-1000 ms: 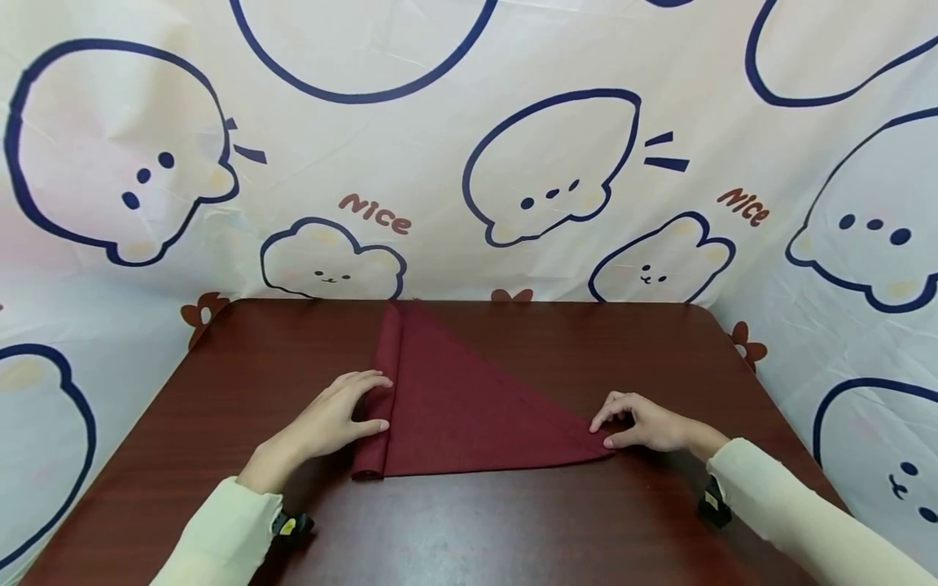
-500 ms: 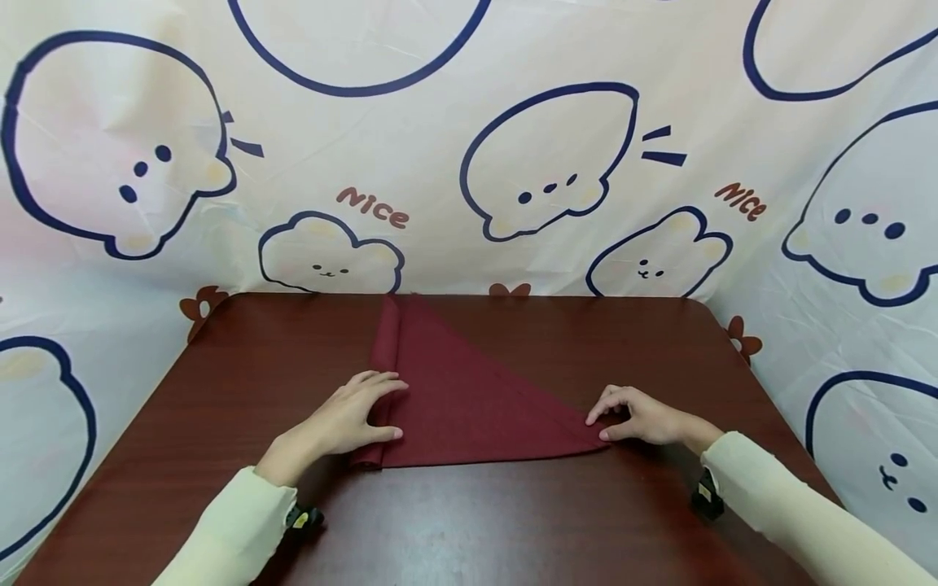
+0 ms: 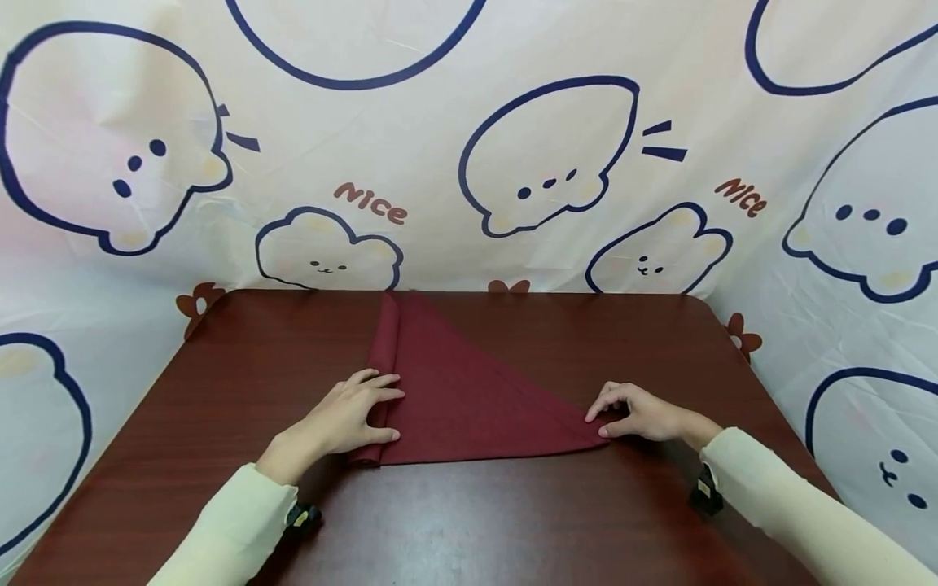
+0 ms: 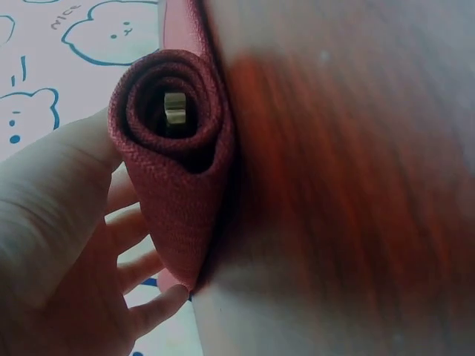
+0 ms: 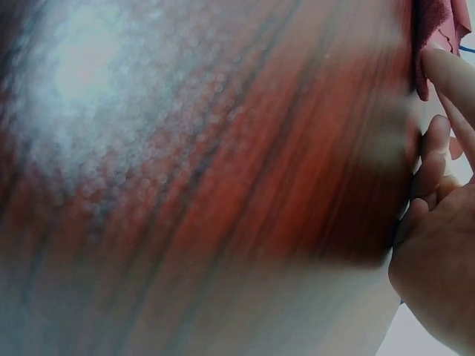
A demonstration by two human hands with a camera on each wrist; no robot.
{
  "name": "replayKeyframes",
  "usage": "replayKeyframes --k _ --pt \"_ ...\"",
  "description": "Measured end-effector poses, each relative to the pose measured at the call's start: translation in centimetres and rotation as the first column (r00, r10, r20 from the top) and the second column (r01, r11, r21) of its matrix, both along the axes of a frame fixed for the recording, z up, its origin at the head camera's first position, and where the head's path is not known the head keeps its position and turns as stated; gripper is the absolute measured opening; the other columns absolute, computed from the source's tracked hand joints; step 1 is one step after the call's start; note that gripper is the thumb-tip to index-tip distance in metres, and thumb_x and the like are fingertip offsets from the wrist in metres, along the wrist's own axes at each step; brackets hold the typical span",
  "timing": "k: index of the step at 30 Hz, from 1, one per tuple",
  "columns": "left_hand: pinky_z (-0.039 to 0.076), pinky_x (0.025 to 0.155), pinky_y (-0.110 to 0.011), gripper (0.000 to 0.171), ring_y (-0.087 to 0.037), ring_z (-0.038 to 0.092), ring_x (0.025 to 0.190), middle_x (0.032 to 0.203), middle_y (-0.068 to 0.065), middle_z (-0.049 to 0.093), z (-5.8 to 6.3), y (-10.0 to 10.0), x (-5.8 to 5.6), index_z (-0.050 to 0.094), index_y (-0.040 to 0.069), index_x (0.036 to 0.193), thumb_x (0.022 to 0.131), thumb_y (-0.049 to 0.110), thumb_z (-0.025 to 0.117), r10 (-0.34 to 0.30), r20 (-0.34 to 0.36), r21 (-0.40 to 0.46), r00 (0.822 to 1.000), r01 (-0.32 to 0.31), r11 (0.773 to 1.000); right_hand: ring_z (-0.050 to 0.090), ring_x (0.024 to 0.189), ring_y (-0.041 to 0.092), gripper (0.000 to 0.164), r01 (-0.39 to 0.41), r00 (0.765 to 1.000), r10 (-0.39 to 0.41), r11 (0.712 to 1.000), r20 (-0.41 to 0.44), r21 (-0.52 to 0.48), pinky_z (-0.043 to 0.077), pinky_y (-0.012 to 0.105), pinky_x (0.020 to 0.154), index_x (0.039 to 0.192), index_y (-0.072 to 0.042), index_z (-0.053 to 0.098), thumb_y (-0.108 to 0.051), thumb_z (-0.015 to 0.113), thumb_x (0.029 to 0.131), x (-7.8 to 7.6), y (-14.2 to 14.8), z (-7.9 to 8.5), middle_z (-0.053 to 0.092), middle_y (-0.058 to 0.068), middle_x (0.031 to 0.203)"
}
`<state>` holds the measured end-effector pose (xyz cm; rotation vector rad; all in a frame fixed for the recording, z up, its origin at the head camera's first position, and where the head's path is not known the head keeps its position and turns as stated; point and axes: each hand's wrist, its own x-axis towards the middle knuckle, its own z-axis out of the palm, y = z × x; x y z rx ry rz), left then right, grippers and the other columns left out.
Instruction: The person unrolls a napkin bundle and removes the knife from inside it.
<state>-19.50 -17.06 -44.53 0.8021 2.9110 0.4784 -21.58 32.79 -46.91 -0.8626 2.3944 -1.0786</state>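
Since one second ago, the left hand [image 3: 348, 413] has shifted rightward over the roll [image 3: 383, 338]; we see its fingers spread, loosely arched across, tips just past it on flat cloth [image 3: 469, 399]. Cloth lies on the table [image 3: 454, 529], rolled at left, a brass-coloured piece [image 4: 175, 109] within. Right hand [image 3: 645, 413] touches its right tip, thumb near forefinger; pinching or only pressing, we cannot tell
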Motion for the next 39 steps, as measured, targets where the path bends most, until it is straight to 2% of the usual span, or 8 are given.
replayKeyframes --k 8,19,24,30,39 --pt "0.039 0.105 -0.066 0.056 -0.044 0.041 0.142 0.15 -0.01 0.055 0.1 -0.7 -0.2 0.068 0.016 0.131 0.082 0.039 0.082 -0.006 0.007 0.014 1.0 0.006 1.0 0.051 0.095 0.012 0.021 -0.004 1.0 0.004 1.0 -0.001 0.002 0.042 0.026 0.084 0.11 -0.014 0.077 -0.02 0.076 0.09 -0.1 0.0 0.0 0.063 0.008 0.102" --pt "0.038 0.105 -0.068 0.059 -0.045 0.04 0.141 0.152 -0.011 0.052 0.7 -1.8 -0.1 0.069 0.018 0.131 0.079 0.04 0.085 0.004 0.069 0.029 0.998 -0.006 1.0 0.051 0.094 0.012 0.021 -0.004 1.0 0.004 1.0 -0.005 0.004 0.041 0.027 0.082 0.11 -0.015 0.077 -0.021 0.076 0.091 0.2 0.0 0.1 0.063 0.008 0.101" --pt "0.037 0.105 -0.068 0.057 -0.046 0.04 0.141 0.152 -0.01 0.052 1.0 -2.1 -0.2 0.071 0.018 0.128 0.078 0.04 0.085 0.006 0.072 0.041 0.997 -0.009 0.999 0.051 0.095 0.012 0.02 0.01 1.0 -0.01 1.0 -0.002 0.016 0.041 0.027 0.083 0.11 -0.016 0.077 -0.021 0.076 0.09 0.2 -0.1 0.3 0.063 0.007 0.102" --pt "0.037 0.105 -0.069 0.057 -0.048 0.039 0.141 0.152 -0.011 0.052 1.7 -2.5 -0.2 0.071 0.017 0.127 0.077 0.04 0.086 0.024 0.068 0.041 0.997 -0.027 0.999 0.051 0.095 0.012 0.02 0.015 1.0 -0.015 1.0 0.001 0.01 0.041 0.027 0.083 0.11 -0.015 0.077 -0.02 0.076 0.09 0.1 -0.1 0.4 0.063 0.007 0.102" --pt "0.035 0.105 -0.072 0.055 -0.047 0.04 0.14 0.153 -0.013 0.05 2.3 -3.6 0.1 0.071 0.019 0.123 0.075 0.04 0.088 0.057 0.098 0.045 0.994 -0.062 0.997 0.05 0.093 0.011 0.02 0.012 1.0 -0.012 1.0 0.008 0.0 0.041 0.027 0.082 0.109 -0.014 0.077 -0.019 0.076 0.09 0.2 -0.2 0.3 0.062 0.008 0.1"
